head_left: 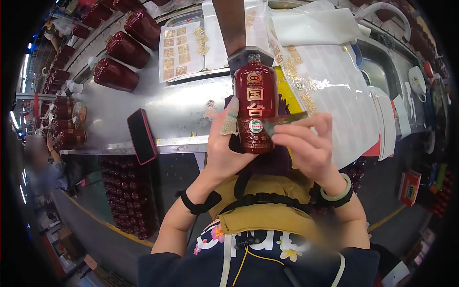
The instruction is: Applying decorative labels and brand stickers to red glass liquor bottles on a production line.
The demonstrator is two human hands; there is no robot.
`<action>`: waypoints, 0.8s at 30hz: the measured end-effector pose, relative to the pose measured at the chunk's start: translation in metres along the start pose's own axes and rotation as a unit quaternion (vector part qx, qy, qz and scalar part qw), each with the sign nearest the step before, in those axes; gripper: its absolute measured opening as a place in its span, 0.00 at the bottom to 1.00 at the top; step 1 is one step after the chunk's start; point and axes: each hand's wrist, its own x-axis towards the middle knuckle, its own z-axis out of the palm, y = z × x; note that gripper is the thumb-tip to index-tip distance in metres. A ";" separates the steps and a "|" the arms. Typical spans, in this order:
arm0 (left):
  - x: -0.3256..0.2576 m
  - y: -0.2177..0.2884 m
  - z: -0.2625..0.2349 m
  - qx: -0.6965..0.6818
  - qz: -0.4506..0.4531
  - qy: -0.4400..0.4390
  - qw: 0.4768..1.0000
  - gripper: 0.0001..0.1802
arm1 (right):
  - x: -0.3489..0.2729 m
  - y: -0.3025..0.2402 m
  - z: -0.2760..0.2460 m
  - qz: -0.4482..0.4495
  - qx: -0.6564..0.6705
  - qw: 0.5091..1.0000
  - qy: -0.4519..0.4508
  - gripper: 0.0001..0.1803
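A dark red glass bottle [267, 95] with gold lettering stands nearly upright in front of me, its open neck pointing away. My left hand [222, 153] is wrapped round its lower left side, and a knitted finger cover sits on the thumb. Between the thumb and fingers of my right hand [311, 148] is a thin dark green flat strip [292, 118]. The strip's left end reaches the bottle's front beside a round white and green sticker [256, 126]. Whether it presses on the glass I cannot tell.
Several more red bottles [116, 74] lie along the steel bench [167, 110] at the left. A phone [142, 136] rests at the bench's near edge. Sheets of gold labels [181, 48] lie behind. At the right are clear sheets [330, 91], a sink [375, 67] and a white cup [417, 81].
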 end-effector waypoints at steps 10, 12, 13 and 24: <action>0.002 0.005 -0.005 -0.026 0.010 0.023 0.999 0.55 | -0.012 -0.010 -0.005 -0.005 0.020 0.999 -0.027 0.16; 0.003 0.004 -0.008 0.095 0.148 0.067 0.982 0.46 | -0.014 -0.010 -0.011 0.020 0.053 0.997 -0.056 0.13; -0.002 0.000 -0.004 0.130 0.180 0.073 0.972 0.32 | -0.011 -0.006 -0.013 0.058 0.066 0.996 -0.018 0.15; 0.009 -0.011 -0.014 0.249 0.328 -0.035 0.911 0.24 | 0.002 0.009 0.000 0.171 0.087 0.972 0.136 0.17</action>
